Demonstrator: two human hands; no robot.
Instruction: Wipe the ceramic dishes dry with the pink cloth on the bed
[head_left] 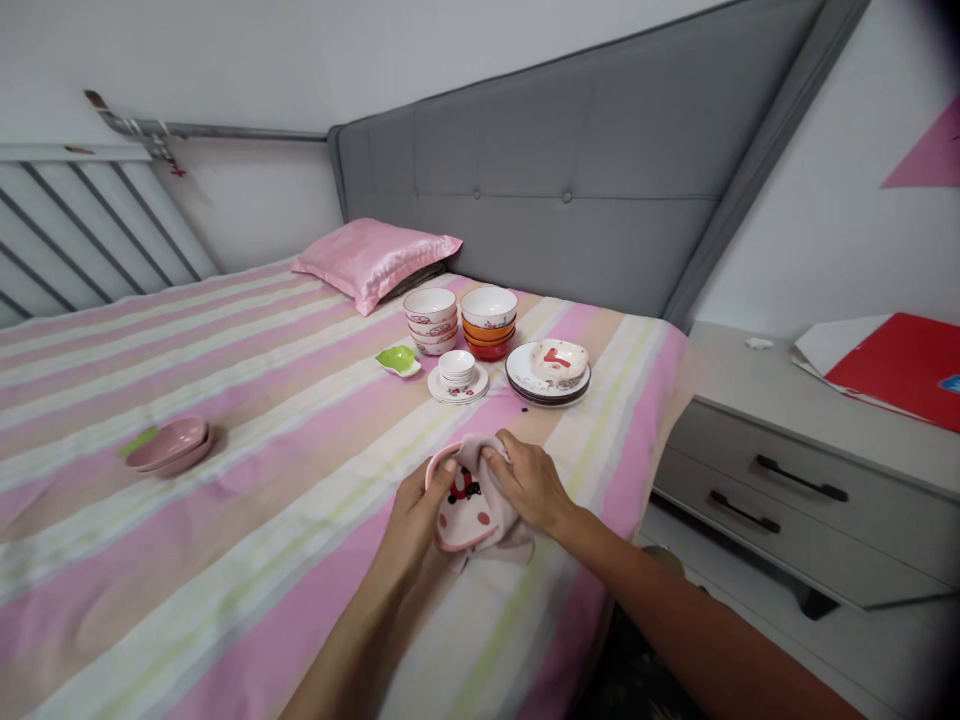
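Note:
My left hand (421,500) is closed on the left rim of a small white dish (459,518) with a pink edge and a red and black cartoon print. The dish is tilted toward me above the bed. In my right hand (531,482) is a pale pink cloth (504,510), bunched over the dish's right side and hanging below it. Beyond my hands stand small white cups (457,367) on a few saucers (458,394). Right of them, a similar printed dish (559,361) rests on stacked plates (517,371).
Behind are two bowl stacks, one white (430,305) and one with orange bowls (489,330). A green leaf-shaped dish (397,361) lies beside them; pink dishes (166,446) lie far left. A pink pillow (375,258) touches the headboard (540,190). A nightstand (810,480) stands right.

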